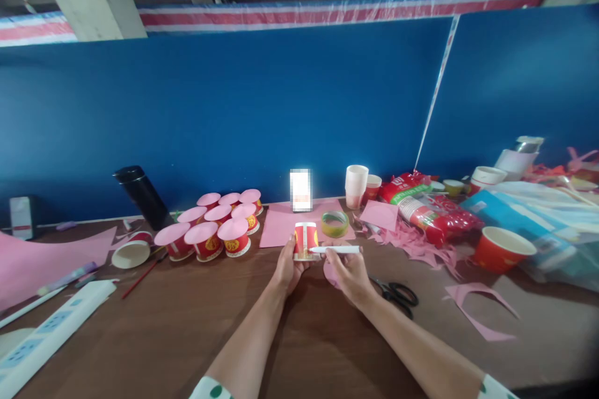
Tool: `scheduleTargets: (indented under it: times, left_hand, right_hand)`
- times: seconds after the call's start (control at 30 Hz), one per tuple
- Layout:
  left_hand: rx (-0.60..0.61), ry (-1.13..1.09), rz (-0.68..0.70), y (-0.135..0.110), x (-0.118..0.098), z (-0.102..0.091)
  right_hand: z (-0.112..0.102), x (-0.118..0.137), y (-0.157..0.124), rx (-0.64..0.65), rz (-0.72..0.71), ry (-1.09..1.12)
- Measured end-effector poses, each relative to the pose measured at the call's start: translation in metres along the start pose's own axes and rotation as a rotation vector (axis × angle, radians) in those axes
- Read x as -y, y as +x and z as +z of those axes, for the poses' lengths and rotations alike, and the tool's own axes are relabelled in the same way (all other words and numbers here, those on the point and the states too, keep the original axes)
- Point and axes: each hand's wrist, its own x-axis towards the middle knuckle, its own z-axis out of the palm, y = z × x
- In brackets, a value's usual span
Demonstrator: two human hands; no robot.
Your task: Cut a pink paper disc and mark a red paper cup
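Note:
My left hand point(287, 267) is closed around a red and white paper cup point(306, 234) with gold marks, above the brown table. In my right hand point(350, 271) is a white marker point(344, 250), its tip pointing left at the lower side of the cup; whether the tip touches cannot be made out. Partly hidden by the right hand's fingers, a pink paper disc point(330, 270) shows below the marker. Black-handled scissors point(400, 293) lie to the right of that hand. Just behind sits a roll of tape point(335, 224) on a pink sheet point(276, 224).
Several red cups topped with pink discs point(203, 232) stand left, near a black bottle point(143, 196) and a tipped cup point(131, 254). A power strip point(56, 327) lies front left. Stacked white cups point(356, 186), pink scraps point(425, 243) and a red bag point(430, 206) are right.

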Motion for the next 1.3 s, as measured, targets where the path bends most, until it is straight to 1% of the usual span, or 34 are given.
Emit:
scheduleTargets:
  times: [0.1,0.23,0.37,0.43,0.53,0.7,0.87,1.07,1.17,1.3]
  left_hand:
    - [0.012,-0.014,0.008,0.0007,0.0007,-0.0015]
    - [0.004,-0.031,0.01,0.0014,0.0012,-0.0028]
    - [0.015,-0.02,0.005,0.0003,-0.0008,0.0002]
    - [0.004,-0.017,0.003,-0.0006,-0.0019,0.0019]
    - [0.002,-0.015,-0.001,-0.0016,-0.0025,0.003]
    - [-0.006,0.002,0.024,-0.0012,-0.0009,0.0011]
    - [0.006,-0.015,0.015,-0.0004,0.0,0.0004]
    - [-0.022,-0.035,0.005,-0.0005,-0.0012,0.0004]
    - [-0.004,-0.035,-0.006,0.0007,-0.0007,-0.0014]
    - [0.009,-0.034,-0.003,0.0022,0.0003,-0.0031]
  right_hand:
    - [0.0,0.0006,-0.0004,0.014,0.001,0.002]
    - [-0.0004,0.0011,-0.0019,0.053,0.019,0.079]
    - [-0.0007,-0.001,-0.0008,-0.023,0.016,0.07]
    - [-0.0008,-0.0015,0.0,-0.029,0.008,0.033]
    - [-0.0014,0.0,0.0,-0.009,0.014,0.012]
    - [-0.0026,0.0028,-0.0014,0.04,-0.006,0.047]
    - [-0.0018,0.0006,-0.0004,-0.026,-0.004,0.012]
    - [-0.0015,-0.0005,-0.0013,0.021,-0.009,0.059]
    - [-0.0019,-0.0008,-0.001,-0.015,-0.016,0.069]
    - [-0.0019,-0.0014,0.0,-0.055,-0.018,0.021]
